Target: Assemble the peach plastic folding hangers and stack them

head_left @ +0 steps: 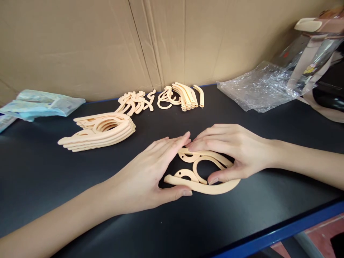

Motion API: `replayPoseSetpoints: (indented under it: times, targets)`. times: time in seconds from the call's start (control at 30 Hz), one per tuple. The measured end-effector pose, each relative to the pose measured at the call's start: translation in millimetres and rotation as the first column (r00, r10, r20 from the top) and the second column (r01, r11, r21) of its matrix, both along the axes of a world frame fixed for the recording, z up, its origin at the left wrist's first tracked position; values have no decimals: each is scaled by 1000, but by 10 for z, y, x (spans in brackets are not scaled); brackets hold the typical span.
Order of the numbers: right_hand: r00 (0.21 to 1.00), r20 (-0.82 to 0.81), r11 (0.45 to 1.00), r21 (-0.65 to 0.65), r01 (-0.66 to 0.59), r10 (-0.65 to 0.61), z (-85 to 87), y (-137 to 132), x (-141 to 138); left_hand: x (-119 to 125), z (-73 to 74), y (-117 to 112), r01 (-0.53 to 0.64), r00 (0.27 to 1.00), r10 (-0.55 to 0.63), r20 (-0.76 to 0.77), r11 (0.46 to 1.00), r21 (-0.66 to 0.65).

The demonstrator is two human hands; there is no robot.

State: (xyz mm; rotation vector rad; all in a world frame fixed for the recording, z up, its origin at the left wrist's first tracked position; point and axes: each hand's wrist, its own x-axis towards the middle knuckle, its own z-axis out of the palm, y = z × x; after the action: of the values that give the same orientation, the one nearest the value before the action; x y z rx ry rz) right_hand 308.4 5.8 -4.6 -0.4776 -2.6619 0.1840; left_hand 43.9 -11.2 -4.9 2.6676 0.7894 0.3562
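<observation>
A beige plastic folding hanger [215, 187] lies folded flat on the black tabletop, with its curved hook part in the middle. My left hand [150, 172] grips its left end, thumb against the near arm and fingers stretched toward the far arm. From the right, my right hand [231, 150] holds the other end, its fingers over the far arm and its thumb at the hook part. The fingertips of both hands meet near the far arm. A stack of similar folded hangers [99, 136] lies to the left, beyond my left hand.
Loose S-shaped pieces [134, 102], hook pieces [165, 98] and several curved arms [185, 96] lie along the back. A bluish packet [45, 104] is at far left. Clear plastic bag [258, 87] and a strapped bottle [314, 53] stand back right. Cardboard [94, 43] rises behind.
</observation>
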Motion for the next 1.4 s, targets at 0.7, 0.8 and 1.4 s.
replayPoseSetpoints:
  times: [0.7,0.8,1.4]
  targets:
    - [975,0,972,70,222,-223,-46,88,-13,24,-23,17,-286,956,253,150,920,268]
    - [974,-31,970,80,228,-226,-38,76,8,28,-13,6,-268,961,233,147,915,303]
    - [824,-323,447,-890,-96,-466,39,-2,-67,45,23,-36,-239,970,226,86,841,485]
